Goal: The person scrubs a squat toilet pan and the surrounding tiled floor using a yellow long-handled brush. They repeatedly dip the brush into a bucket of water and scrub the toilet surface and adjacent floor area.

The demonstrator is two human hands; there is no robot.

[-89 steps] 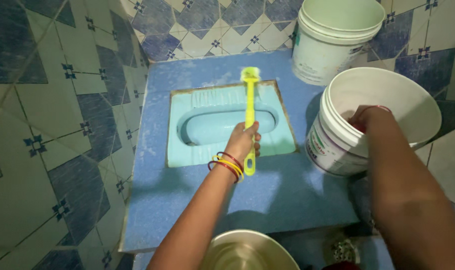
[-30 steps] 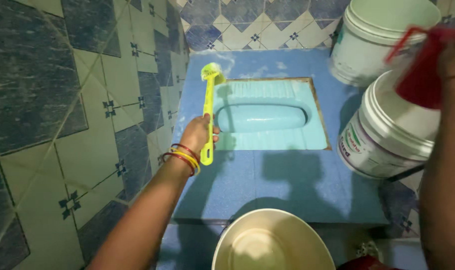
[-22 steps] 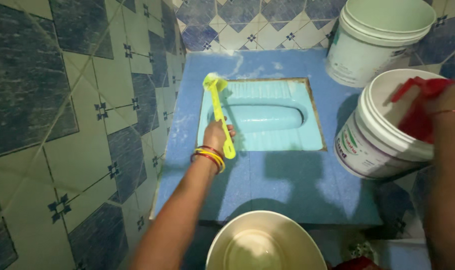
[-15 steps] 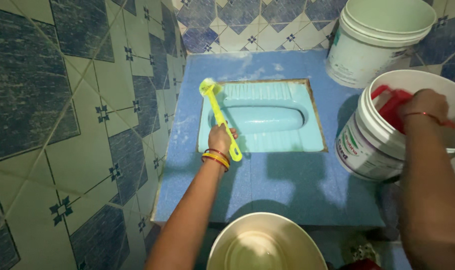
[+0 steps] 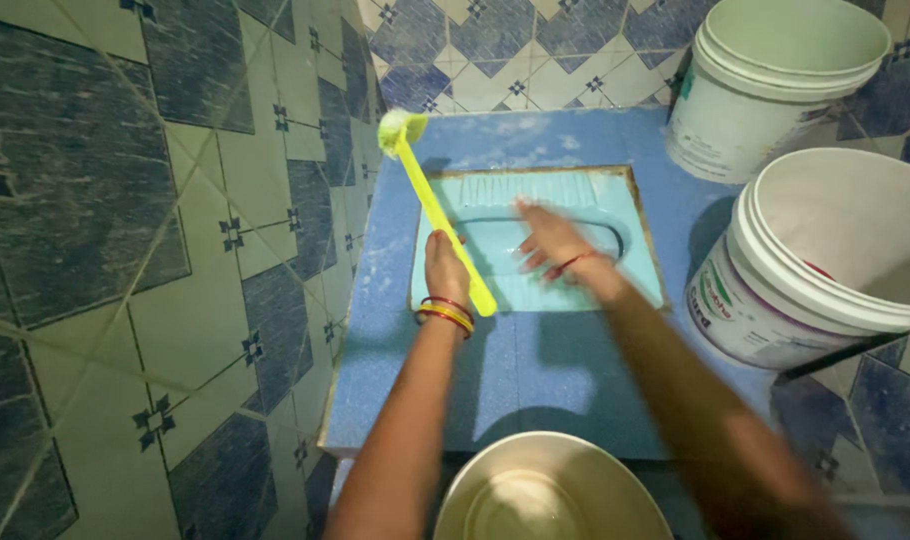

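My left hand is closed around the lower part of a yellow toilet brush. The brush stands tilted, its pale bristle head up by the tiled wall at the far left corner of the blue platform, and its handle end pointing down toward the near edge of the squat pan. Red and gold bangles sit on that wrist.

My right hand is spread open, fingers extended, holding nothing. It hovers over the light blue squat pan; it is blurred, so I cannot tell whether it touches the surface.

To the right of the pan stands a white bucket, tilted slightly, with something red low inside it. A second white bucket stands behind it against the back wall. A round pale basin sits at the near edge, between my forearms.
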